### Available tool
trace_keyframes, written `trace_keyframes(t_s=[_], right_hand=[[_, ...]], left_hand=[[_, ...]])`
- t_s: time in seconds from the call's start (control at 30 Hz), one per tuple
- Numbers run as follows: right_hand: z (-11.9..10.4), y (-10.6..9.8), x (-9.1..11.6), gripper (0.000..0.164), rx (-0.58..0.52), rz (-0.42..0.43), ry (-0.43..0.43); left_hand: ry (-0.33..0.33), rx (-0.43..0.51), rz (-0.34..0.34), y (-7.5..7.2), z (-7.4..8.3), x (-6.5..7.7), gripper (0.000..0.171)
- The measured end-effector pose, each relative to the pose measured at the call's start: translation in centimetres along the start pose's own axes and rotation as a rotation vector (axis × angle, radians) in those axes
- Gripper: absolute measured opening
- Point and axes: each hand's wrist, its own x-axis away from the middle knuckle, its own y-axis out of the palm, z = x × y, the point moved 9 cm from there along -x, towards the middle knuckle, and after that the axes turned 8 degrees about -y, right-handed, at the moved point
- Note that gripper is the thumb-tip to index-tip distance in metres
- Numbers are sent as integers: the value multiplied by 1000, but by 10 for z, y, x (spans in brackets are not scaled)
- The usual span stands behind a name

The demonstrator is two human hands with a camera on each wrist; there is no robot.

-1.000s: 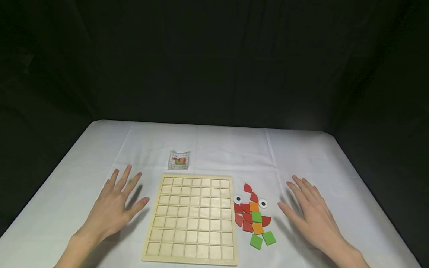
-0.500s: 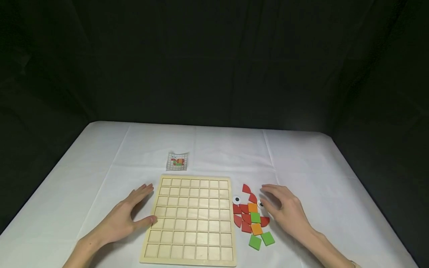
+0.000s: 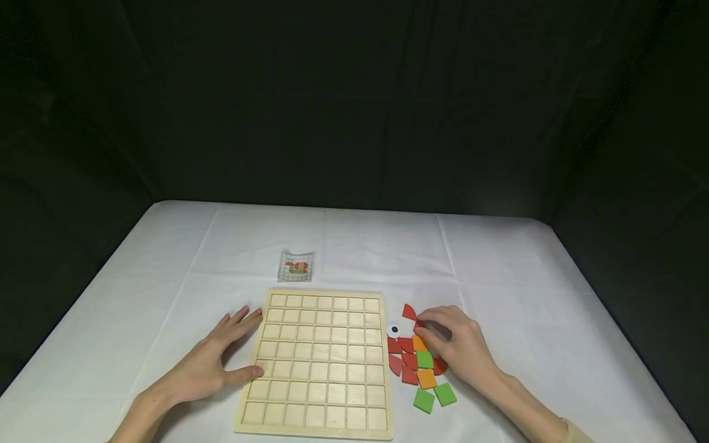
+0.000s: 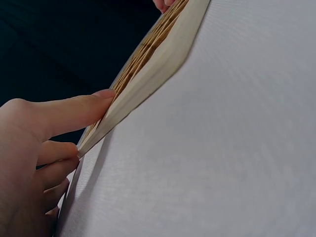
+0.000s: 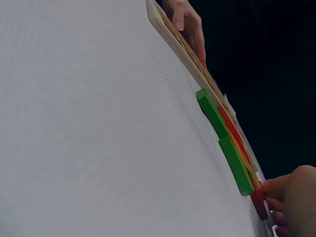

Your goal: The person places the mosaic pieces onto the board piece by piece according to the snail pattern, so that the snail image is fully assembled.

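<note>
**Early-stage status: grid board (image 3: 312,351) with bare cells, every visible tile outside it.**
At near centre of the surface (image 3: 498,258): board flat, nothing done in the grid by present appearance. Just beside its right edge, all apparently left to place: loose red pieces (image 3: 410,374), orange squares (image 3: 426,378), green squares (image 3: 424,400), one visible white eye disc (image 3: 394,330). At the right hand (image 3: 462,344): fingers narrow about a red quarter-round tile (image 3: 419,325); firm grip or mere touch not determinable. At the board's left edge: left hand (image 3: 196,369), fingers spread wide, thumb on the frame. Beyond the far edge: picture card (image 3: 296,266) with a red, orange and green figure.
</note>
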Motion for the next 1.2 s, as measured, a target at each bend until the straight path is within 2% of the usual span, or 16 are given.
trace_keyframes(t_s=[0.37, 0.73, 0.9, 1.07, 1.2], right_hand=[[1, 2, -3, 28, -44, 31, 30], [-5, 6, -6, 28, -36, 79, -79], [-4, 6, -7, 26, -21, 80, -85], [0, 5, -5, 28, -67, 102, -56], [-5, 5, -5, 29, -122, 128, -65]], left_hand=[[49, -48, 22, -4, 7, 1, 88], [20, -43, 12, -2, 2, 0, 90], [15, -46, 10, -1, -1, -1, 91], [19, -46, 9, -1, 0, 0, 90], [27, -46, 9, 0, 2, 0, 90]])
